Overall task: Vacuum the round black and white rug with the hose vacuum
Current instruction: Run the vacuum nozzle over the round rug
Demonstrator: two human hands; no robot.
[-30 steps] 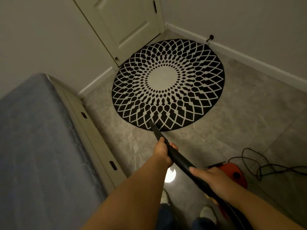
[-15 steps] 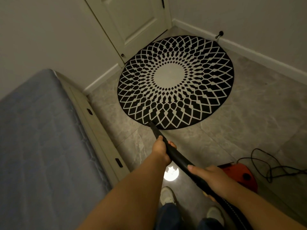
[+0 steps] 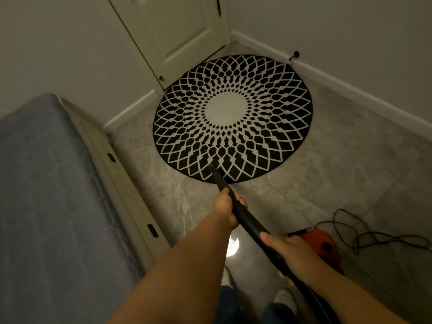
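Note:
The round black and white rug (image 3: 233,118) lies on the tiled floor in front of a closed door. A black vacuum hose wand (image 3: 245,217) slants from lower right up to the rug, and its narrow nozzle tip (image 3: 212,167) lies over the rug's near edge. My left hand (image 3: 225,210) grips the wand near its front. My right hand (image 3: 288,256) grips it further back, where the ribbed hose starts. The orange vacuum body (image 3: 323,245) sits on the floor just right of my right hand.
A bed with a grey-blue mattress (image 3: 46,206) and a cream frame fills the left side. A black cord (image 3: 374,237) loops on the tiles at the right. White baseboards and the door (image 3: 177,31) border the rug. My shoes (image 3: 284,300) show at the bottom.
The nozzle tip has slid forward from the rug's near rim to a little way onto the pattern. Both hands went forward with the wand, and the view drew closer to the rug.

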